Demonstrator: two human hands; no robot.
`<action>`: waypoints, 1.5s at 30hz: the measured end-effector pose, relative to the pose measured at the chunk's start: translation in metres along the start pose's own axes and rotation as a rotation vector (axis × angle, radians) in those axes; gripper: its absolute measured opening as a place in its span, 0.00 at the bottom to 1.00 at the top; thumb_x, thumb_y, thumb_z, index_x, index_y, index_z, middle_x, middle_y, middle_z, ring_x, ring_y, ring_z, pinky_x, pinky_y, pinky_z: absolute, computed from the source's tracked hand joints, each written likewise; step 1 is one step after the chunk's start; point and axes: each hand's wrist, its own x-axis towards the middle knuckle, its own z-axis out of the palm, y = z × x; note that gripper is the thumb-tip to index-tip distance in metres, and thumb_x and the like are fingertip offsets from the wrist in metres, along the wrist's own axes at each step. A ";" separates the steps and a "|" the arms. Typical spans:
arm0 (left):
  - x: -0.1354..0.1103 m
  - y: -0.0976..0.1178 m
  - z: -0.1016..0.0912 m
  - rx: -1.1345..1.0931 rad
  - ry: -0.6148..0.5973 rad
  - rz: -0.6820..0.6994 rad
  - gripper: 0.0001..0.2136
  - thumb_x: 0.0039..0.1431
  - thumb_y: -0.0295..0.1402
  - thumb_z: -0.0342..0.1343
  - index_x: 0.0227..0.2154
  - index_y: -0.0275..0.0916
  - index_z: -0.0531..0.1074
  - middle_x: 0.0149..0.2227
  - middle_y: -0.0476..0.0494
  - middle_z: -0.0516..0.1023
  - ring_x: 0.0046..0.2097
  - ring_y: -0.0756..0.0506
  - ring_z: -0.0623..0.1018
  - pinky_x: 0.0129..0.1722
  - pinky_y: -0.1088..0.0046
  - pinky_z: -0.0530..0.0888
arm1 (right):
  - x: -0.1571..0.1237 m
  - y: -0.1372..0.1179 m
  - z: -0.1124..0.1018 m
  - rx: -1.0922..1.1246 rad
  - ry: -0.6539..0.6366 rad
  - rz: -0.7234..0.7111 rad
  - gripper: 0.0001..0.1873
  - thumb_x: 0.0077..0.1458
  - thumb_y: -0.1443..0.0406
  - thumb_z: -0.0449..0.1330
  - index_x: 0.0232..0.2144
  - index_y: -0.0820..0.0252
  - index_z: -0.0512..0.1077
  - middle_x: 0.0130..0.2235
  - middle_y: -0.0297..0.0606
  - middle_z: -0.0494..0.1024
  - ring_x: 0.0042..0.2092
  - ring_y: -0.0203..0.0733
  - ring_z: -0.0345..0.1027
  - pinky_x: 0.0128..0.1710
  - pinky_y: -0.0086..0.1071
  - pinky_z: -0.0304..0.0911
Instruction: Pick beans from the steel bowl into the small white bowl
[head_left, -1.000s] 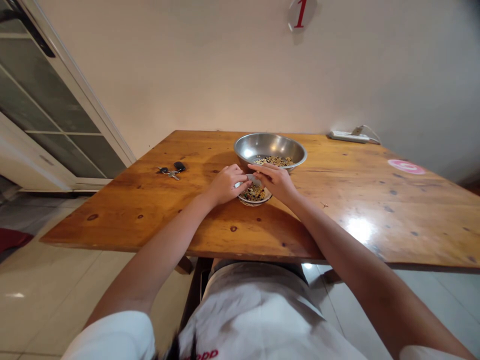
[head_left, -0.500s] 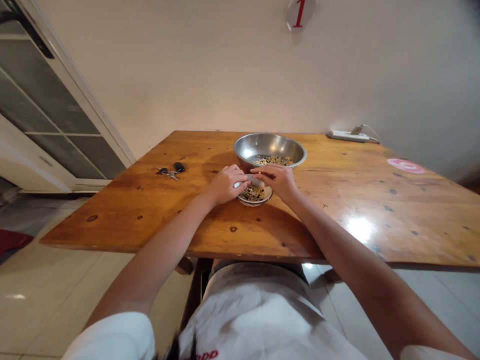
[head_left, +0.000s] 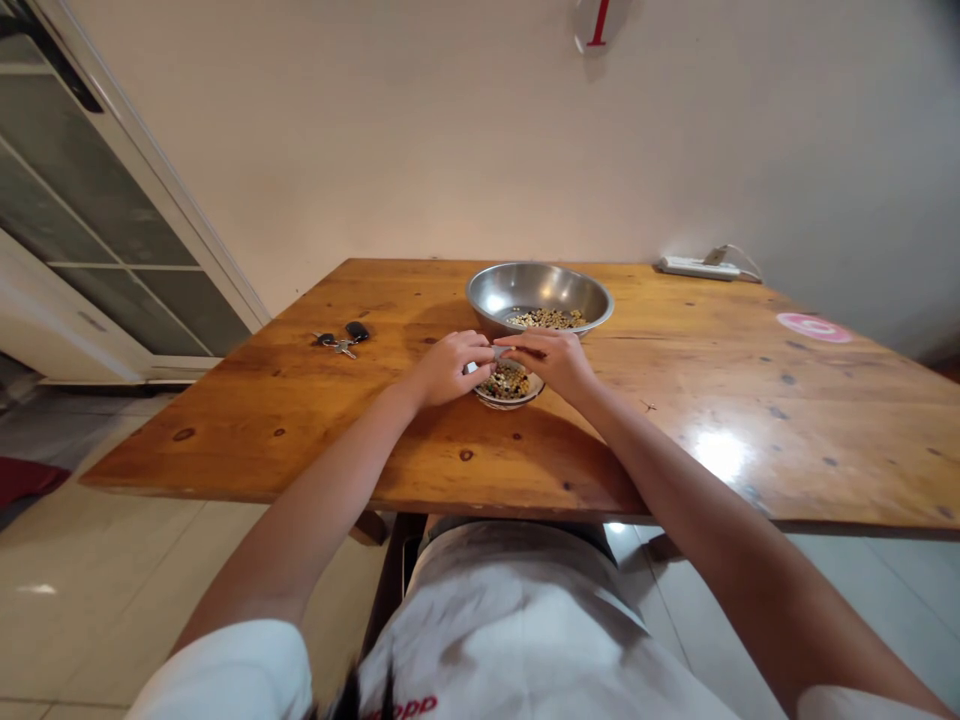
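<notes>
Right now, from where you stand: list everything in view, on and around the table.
wooden table: 1, orange-brown, in front of the person
steel bowl: 1, silver, far edge of table, holds grains
small bowl: 1, pale, under the hands
mixed seeds: one heap, multicoloured, in small bowl
keys: 1 bunch, silver and black, left of bowls
power strip: 1, white, far right corner
round sticker: 1, pink, right of table
left hand: 1, over small bowl
right hand: 1, over small bowl, fingertips meeting left hand
</notes>
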 end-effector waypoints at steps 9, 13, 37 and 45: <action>0.001 -0.002 0.003 -0.034 0.006 -0.031 0.11 0.59 0.33 0.46 0.29 0.39 0.73 0.34 0.44 0.73 0.39 0.46 0.72 0.42 0.68 0.68 | -0.001 0.002 0.001 -0.026 -0.010 -0.016 0.10 0.57 0.62 0.58 0.40 0.52 0.78 0.32 0.35 0.79 0.30 0.36 0.69 0.32 0.29 0.61; 0.001 -0.001 0.003 -0.044 0.016 -0.035 0.11 0.59 0.33 0.46 0.29 0.39 0.74 0.34 0.45 0.73 0.38 0.47 0.72 0.42 0.69 0.68 | -0.001 0.002 0.001 -0.055 -0.023 -0.025 0.10 0.58 0.62 0.58 0.40 0.52 0.78 0.31 0.35 0.78 0.31 0.35 0.69 0.31 0.29 0.60; 0.000 -0.003 0.005 -0.019 0.039 -0.020 0.10 0.59 0.32 0.48 0.28 0.36 0.73 0.32 0.43 0.73 0.37 0.46 0.73 0.39 0.69 0.69 | -0.001 -0.002 0.002 -0.091 -0.075 0.010 0.14 0.57 0.63 0.59 0.46 0.54 0.75 0.36 0.35 0.80 0.30 0.35 0.70 0.33 0.28 0.63; 0.001 -0.007 0.010 0.069 0.084 -0.009 0.17 0.64 0.41 0.44 0.31 0.35 0.73 0.31 0.42 0.75 0.36 0.45 0.73 0.38 0.69 0.68 | -0.001 0.004 0.001 -0.043 -0.052 0.032 0.12 0.55 0.65 0.60 0.43 0.56 0.76 0.34 0.34 0.80 0.28 0.34 0.68 0.32 0.28 0.62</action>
